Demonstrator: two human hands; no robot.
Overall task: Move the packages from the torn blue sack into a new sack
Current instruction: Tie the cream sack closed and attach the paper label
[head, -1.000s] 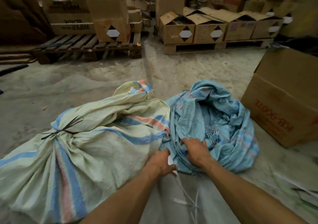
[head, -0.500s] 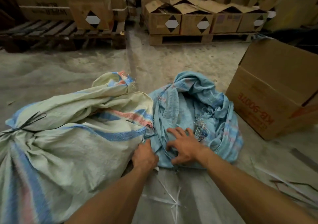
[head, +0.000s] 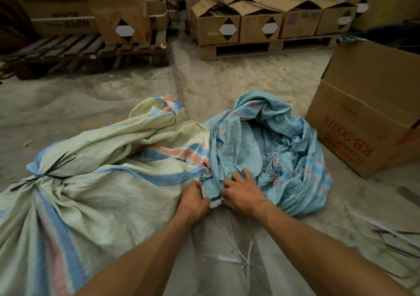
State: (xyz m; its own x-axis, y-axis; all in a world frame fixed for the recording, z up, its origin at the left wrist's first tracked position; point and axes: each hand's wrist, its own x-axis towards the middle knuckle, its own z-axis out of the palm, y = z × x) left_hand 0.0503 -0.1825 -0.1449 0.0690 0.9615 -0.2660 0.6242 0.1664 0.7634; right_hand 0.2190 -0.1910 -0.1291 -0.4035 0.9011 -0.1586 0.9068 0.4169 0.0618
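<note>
Gripping: both hands worked the near edge of the torn blue sack [head: 268, 150], which lay crumpled on the floor [head: 227, 79].
Left hand [head: 193, 201]: fingers curled shut on a fold of blue cloth, with a small white piece [head: 214, 203] showing just beside the knuckles (what it was could not be told).
Right hand [head: 241, 193]: fingers spread and bent, pressing on the blue fabric and pinching its edge with the thumb.
Blue sack: slack and open-mouthed, with frayed threads at its middle; no packages could be seen inside.
Pale striped sack [head: 91, 177]: full, touching the blue sack's left side, its neck bound with a black tie [head: 48, 174].
Cardboard box [head: 368, 113]: just right of the blue sack.
Behind: wooden pallets [head: 261, 48] carrying open cartons [head: 216, 23].
</note>
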